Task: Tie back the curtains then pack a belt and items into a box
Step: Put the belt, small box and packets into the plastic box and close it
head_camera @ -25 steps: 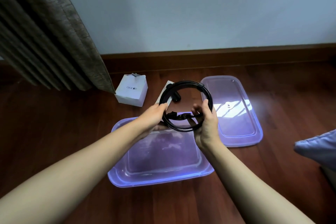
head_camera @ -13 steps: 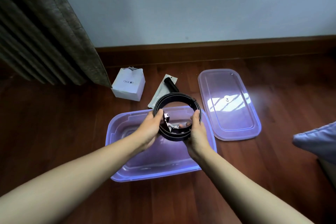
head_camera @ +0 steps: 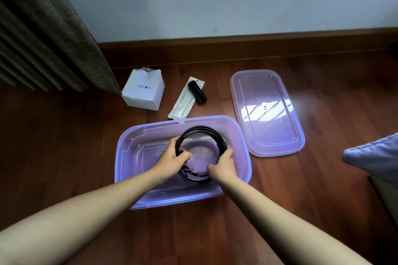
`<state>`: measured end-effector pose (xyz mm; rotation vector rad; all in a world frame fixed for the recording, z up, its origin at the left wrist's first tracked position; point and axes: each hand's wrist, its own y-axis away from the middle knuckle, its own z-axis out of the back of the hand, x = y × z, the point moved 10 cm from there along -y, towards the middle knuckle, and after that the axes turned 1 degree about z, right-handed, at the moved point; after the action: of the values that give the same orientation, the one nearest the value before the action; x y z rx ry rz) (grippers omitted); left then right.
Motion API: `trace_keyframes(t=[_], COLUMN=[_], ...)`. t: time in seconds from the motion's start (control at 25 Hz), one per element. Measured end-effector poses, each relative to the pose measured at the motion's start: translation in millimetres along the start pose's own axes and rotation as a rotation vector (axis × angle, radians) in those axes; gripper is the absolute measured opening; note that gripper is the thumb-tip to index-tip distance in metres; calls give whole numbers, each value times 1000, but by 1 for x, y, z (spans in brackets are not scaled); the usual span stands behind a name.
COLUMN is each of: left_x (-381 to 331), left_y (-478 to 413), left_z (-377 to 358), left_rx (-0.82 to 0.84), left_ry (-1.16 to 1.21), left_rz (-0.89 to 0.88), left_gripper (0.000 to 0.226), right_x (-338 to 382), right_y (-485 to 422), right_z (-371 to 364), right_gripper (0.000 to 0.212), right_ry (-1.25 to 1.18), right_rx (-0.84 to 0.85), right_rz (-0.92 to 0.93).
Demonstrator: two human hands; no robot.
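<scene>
Item in hand: belt, black, wound into a loose round coil, metal buckle at its near edge. Location: inside the open purple box on the wooden floor, low in the middle; whether it touches the bottom cannot be told. Left hand: fingers curled round the left side of the coil. Right hand: thumb and fingers clasp the right side. Step, by judgement: packing, first item going in. Next move calls for setting the coil flat and letting go gently with both hands so that it does not spring open. Items yet to pack, all on the floor beyond the far wall of the box: white carton, far left; black cylinder lying on the far end of a long white packet. Lid: off, flat on the floor to the far right, just beside the box. Curtain: gathered in folds at far left, its hem near the carton; no tie is in view. Grey-blue cushion: right edge, well apart. Obstructions: nothing lies between box and items.
</scene>
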<state>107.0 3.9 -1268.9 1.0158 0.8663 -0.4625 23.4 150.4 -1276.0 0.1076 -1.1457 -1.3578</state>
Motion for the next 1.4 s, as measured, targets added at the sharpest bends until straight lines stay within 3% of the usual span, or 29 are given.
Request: trace_keyframes(t=[0.08, 0.2, 0.28, 0.36, 0.44, 0.52, 0.72, 0.92, 1.04, 1.16, 1.28, 1.32, 1.4], left_x=[12, 10, 7, 1, -2, 0, -6, -9, -19, -72, -137, -144, -134], left_y=[-6, -13, -17, -19, -19, -15, -18, -27, -28, -19, -3, -13, -56], left_z=[4, 13, 22, 27, 31, 28, 1, -13, -16, -5, 34, 59, 109], left_rx=[-14, -45, -91, -100, -100, -87, -56, -9, 21, -185, -552, -616, -637], left_ry=[-87, -344, -542, -730, -753, -670, -659, -600, -824, -1088, -910, -875, -870], left_rz=[110, 176, 233, 243, 244, 273, 154, 51, -17, -259, -696, -708, -505], left_gripper=[61, 61, 63, 65, 64, 64, 47, 52, 48, 47, 38, 37, 44], right_x=[5, 22, 46, 67, 75, 71, 39, 30, 34, 38, 36, 35, 35], right_y=[-4, -7, 3, 13, 13, 4, -26, -29, -28, -30, -34, -34, -33], right_z=[0, 8, 19, 25, 43, 71, 66, 65, 66, 64, 64, 65, 66], right_gripper=[66, 51, 59, 54, 52, 64, 76, 85, 86, 86, 84, 81, 74], right_ry=[292, 542, 726, 882, 866, 772, 317, 262, 317, 343, 341, 334, 324], right_rx=[32, -38, -259, -460, -585, -599, -120, -147, -148, -134, -153, -168, -195], right_rz=[78, 199, 396, 604, 698, 651, 545, 484, 512, 551, 577, 585, 603])
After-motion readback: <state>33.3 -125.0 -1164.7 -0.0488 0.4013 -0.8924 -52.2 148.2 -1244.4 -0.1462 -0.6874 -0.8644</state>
